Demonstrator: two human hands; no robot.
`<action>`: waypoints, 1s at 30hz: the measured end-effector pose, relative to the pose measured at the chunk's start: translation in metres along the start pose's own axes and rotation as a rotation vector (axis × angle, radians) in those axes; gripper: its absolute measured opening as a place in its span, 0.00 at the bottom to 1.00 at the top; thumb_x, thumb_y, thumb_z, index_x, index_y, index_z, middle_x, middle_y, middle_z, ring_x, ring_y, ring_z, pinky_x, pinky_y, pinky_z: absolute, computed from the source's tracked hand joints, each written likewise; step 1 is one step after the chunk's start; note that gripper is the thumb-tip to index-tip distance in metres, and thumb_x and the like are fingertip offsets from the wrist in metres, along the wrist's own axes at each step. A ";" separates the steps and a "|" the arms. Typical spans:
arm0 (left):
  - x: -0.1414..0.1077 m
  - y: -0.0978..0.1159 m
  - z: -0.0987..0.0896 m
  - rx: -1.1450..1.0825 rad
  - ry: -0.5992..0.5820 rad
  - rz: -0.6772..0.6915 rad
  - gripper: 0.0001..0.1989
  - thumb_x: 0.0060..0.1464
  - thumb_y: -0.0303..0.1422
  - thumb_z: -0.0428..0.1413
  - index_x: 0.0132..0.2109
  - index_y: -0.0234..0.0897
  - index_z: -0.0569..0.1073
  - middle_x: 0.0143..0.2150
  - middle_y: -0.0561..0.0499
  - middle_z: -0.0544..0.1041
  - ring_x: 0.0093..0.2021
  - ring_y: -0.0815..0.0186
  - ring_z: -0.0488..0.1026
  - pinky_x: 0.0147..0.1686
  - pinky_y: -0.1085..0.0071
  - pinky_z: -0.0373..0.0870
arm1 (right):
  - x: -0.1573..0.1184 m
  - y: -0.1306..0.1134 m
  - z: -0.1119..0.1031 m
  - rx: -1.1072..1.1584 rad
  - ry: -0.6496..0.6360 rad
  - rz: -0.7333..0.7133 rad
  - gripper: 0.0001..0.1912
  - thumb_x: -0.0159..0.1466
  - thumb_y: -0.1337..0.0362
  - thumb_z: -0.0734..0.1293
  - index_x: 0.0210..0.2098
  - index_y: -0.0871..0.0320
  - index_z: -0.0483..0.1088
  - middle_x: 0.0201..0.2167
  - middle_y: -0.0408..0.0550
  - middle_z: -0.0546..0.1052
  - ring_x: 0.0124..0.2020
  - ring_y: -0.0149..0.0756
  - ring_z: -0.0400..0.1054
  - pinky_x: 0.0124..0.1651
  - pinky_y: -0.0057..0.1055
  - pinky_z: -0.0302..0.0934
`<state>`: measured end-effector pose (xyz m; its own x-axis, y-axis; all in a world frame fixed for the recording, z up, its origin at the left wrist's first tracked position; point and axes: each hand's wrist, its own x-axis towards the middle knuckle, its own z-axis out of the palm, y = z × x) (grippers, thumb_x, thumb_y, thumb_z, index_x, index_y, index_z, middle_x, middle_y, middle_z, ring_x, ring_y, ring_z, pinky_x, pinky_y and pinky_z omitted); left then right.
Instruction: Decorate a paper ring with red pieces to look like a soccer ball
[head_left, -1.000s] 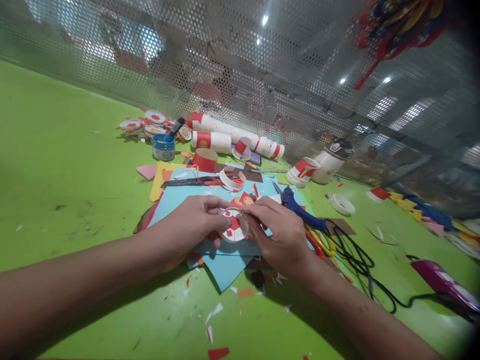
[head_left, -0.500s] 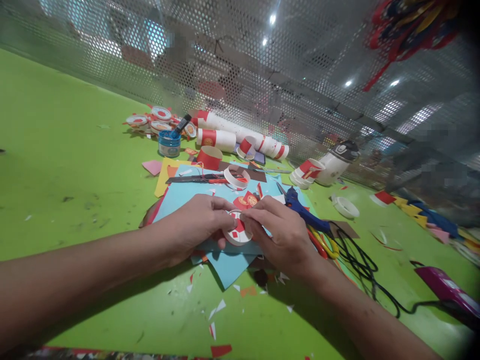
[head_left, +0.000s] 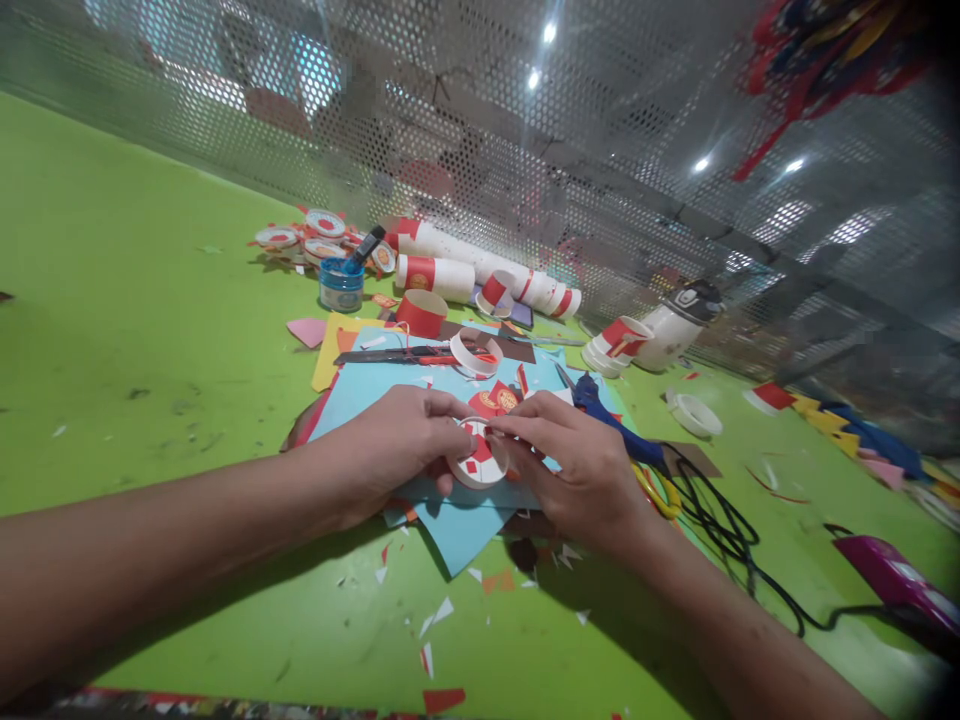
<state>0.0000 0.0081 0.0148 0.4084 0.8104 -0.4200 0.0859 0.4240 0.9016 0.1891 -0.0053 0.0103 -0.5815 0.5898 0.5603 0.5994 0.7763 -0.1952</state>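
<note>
My left hand (head_left: 409, 445) is closed on a shallow white paper disc (head_left: 487, 467) with a raised rim and small red paper pieces on its face, its thumb pressing the face from the left. At the disc's upper right rim, my right hand (head_left: 574, 460) has thumb and fingertips pinched together; whatever is between them is too small to make out. Just behind the disc lie red paper pieces with gold print (head_left: 496, 400). Light blue paper sheets (head_left: 465, 535) are spread beneath both hands.
Beyond the hands lie a box cutter (head_left: 397, 356), a white paper ring (head_left: 476, 353) and a blue glue gun (head_left: 615, 420) with black cord. Yellow-handled scissors (head_left: 660, 492) are by my right wrist. A blue jar (head_left: 341, 285), paper tubes (head_left: 439, 278) and decorated discs (head_left: 324, 225) stand farther back.
My right hand's fingertips have shifted slightly up and right at the disc's rim, and its fingers have drawn together more. The left hand keeps its hold; the view has moved a little.
</note>
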 end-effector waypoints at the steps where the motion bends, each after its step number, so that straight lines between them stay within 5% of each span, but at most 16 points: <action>1: 0.000 0.000 0.000 0.001 0.004 -0.005 0.10 0.49 0.30 0.59 0.41 0.34 0.73 0.13 0.57 0.68 0.09 0.77 0.52 0.08 0.81 0.46 | 0.000 0.000 -0.001 0.008 0.010 -0.005 0.09 0.66 0.73 0.64 0.39 0.69 0.77 0.33 0.57 0.76 0.33 0.38 0.70 0.34 0.35 0.66; 14: 0.001 -0.003 0.000 -0.038 0.003 0.065 0.12 0.47 0.29 0.62 0.41 0.34 0.74 0.17 0.57 0.69 0.14 0.76 0.59 0.10 0.83 0.50 | -0.003 -0.001 -0.010 0.034 0.064 0.105 0.08 0.63 0.76 0.65 0.37 0.61 0.75 0.32 0.49 0.74 0.32 0.33 0.68 0.33 0.31 0.64; 18: 0.000 -0.002 0.000 -0.077 -0.028 0.109 0.11 0.48 0.25 0.61 0.41 0.34 0.74 0.19 0.58 0.69 0.16 0.77 0.60 0.12 0.84 0.51 | -0.005 -0.006 -0.011 0.074 0.049 0.092 0.08 0.64 0.75 0.64 0.38 0.65 0.75 0.32 0.52 0.74 0.32 0.35 0.67 0.33 0.33 0.64; 30: 0.004 -0.012 -0.004 -0.081 -0.133 0.184 0.13 0.53 0.32 0.61 0.45 0.38 0.71 0.31 0.55 0.71 0.23 0.74 0.65 0.22 0.78 0.60 | -0.008 -0.023 -0.015 0.008 -0.002 0.085 0.11 0.67 0.75 0.60 0.37 0.69 0.75 0.31 0.54 0.70 0.32 0.37 0.62 0.31 0.34 0.61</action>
<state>-0.0028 0.0082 0.0021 0.5268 0.8190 -0.2272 -0.0717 0.3091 0.9483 0.1885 -0.0311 0.0218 -0.5295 0.6544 0.5398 0.6423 0.7249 -0.2488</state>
